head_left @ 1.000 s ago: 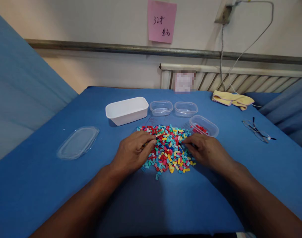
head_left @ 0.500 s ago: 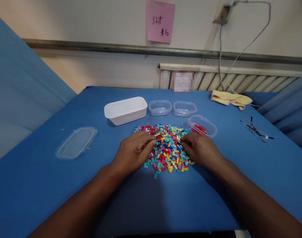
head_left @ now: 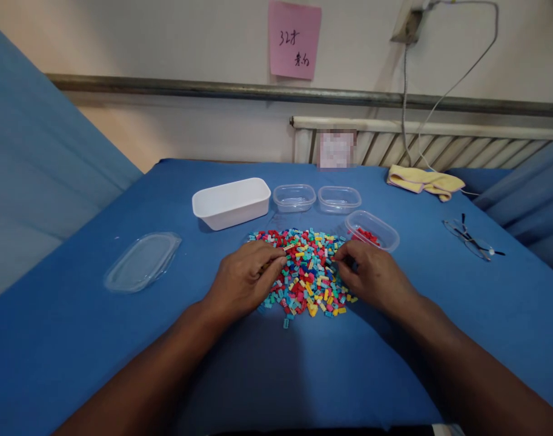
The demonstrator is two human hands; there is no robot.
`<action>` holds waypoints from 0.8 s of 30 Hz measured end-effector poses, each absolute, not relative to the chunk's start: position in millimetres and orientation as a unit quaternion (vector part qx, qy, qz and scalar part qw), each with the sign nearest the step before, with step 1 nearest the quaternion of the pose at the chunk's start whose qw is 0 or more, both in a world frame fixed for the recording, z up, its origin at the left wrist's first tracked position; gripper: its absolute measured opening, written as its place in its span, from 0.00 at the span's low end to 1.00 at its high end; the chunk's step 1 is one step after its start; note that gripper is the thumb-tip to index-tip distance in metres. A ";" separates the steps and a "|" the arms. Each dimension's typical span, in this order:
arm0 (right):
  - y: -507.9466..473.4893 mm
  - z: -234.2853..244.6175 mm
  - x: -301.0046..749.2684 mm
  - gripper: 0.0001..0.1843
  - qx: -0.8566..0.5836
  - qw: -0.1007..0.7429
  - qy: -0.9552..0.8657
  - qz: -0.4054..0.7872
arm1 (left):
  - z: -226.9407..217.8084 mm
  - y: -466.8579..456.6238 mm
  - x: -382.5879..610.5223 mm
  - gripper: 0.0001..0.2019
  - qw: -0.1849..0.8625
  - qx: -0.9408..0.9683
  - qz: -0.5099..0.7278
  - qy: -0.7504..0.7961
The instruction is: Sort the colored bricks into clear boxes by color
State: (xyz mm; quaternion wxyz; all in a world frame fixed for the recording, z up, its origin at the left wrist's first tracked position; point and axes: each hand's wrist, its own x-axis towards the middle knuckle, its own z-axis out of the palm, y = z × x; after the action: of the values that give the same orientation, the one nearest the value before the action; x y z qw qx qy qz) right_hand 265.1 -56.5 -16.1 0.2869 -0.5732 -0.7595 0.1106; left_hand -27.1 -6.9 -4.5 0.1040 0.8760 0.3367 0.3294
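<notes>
A heap of small coloured toy bricks lies on the blue cloth between my hands. My left hand rests at its left edge, thumb and forefinger drawn together; anything between the tips is too small to name. On the other side my right hand bends over the heap's right edge in a pinch, its fingertips down by the bricks, with what they hold unclear. Just beyond that hand, a clear plastic tub contains several red bricks.
Behind the heap stand a white tray and two clear tubs. A clear lid lies at the left. Eyeglasses and a yellow cloth lie at the right. A radiator runs along the wall.
My right hand has shifted slightly, its forefinger and thumb showing a wider gap behind the tips. The left hand stays in place.
</notes>
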 end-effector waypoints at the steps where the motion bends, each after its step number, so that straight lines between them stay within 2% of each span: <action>1: -57.1 -13.9 266.6 0.06 -0.562 0.302 -0.763 0.099 | -4.0 -7.1 -27.3 0.10 0.107 0.876 0.328 0.338; 8: -52.3 4.7 308.9 0.09 -0.627 0.384 -0.677 -0.032 | -3.2 -7.5 -27.7 0.10 0.108 0.873 0.330 0.342; 19: -44.3 -3.7 333.8 0.14 -0.670 0.363 -0.645 -0.065 | -3.4 -6.9 -28.7 0.09 0.111 0.873 0.338 0.333; 24: -47.1 -3.9 317.5 0.13 -0.616 0.362 -0.697 -0.064 | -3.1 -7.7 -27.3 0.10 0.108 0.874 0.331 0.338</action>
State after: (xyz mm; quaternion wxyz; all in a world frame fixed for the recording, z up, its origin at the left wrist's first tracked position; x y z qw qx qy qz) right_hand 317.5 -47.1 -3.9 0.3617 -0.6161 -0.6968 -0.0640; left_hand -27.3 -7.7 -3.1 0.1083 0.8744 0.3377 0.3312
